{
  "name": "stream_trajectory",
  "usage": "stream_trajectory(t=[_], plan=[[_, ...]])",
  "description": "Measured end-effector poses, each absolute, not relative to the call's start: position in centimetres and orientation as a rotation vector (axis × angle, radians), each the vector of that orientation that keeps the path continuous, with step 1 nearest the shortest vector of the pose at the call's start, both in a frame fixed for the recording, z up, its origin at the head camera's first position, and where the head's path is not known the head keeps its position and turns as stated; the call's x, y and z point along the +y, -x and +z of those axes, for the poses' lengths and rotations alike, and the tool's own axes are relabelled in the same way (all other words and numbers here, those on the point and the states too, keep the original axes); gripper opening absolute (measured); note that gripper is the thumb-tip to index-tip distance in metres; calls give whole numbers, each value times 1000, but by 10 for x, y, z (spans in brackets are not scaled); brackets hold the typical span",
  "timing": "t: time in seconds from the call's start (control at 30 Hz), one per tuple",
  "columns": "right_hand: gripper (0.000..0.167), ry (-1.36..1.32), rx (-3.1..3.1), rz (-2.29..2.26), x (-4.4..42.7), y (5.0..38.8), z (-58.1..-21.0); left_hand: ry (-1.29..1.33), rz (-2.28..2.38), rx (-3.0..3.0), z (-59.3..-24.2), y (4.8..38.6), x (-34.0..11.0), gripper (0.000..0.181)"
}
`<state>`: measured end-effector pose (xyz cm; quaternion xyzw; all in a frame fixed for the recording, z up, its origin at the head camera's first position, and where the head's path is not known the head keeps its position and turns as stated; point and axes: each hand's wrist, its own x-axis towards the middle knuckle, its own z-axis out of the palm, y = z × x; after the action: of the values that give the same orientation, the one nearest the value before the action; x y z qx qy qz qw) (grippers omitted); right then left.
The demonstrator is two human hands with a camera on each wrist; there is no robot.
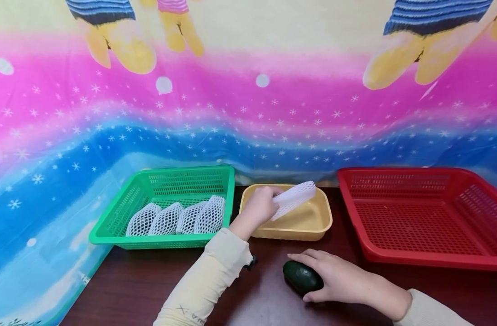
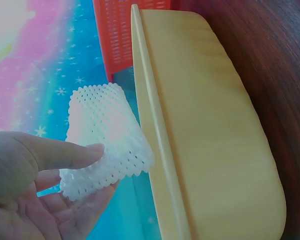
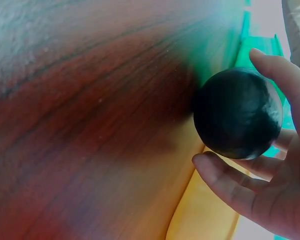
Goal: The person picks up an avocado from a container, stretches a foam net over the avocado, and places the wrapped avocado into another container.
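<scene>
My left hand [image 1: 261,204] pinches a white foam net sleeve [image 1: 294,199] between thumb and fingers, over the yellow bin [image 1: 326,226]. In the left wrist view the sleeve [image 2: 102,135] looks flattened, and the thumb lies across its near end. On the table in front of the bin is a dark green, shiny, oval avocado [image 1: 301,277]. My right hand [image 1: 340,277] holds it from the right, with the thumb on the near side and the fingers on the far side. The right wrist view shows the avocado [image 3: 237,114] end-on between thumb and fingers.
At the left stands a green basket [image 1: 109,226] with several white foam net sleeves [image 1: 209,216] side by side, bulging; their contents are hard to make out. A red basket [image 1: 431,259] sits at the right. A printed cloth [image 1: 248,108] hangs behind the dark wooden table [image 1: 150,280].
</scene>
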<state>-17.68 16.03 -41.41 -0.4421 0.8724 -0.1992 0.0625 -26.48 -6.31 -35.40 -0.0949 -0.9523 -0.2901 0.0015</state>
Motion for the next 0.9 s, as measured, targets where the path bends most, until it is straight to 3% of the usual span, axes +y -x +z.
stream_trajectory(t=[0.4, 0.9], plan=[[76, 1241, 2678, -598, 162, 181, -394, 396, -912, -2925, -342, 252, -87, 29], [46, 1246, 2860, -864, 174, 188, -376, 502, -1033, -2856, -332, 217, -109, 28]])
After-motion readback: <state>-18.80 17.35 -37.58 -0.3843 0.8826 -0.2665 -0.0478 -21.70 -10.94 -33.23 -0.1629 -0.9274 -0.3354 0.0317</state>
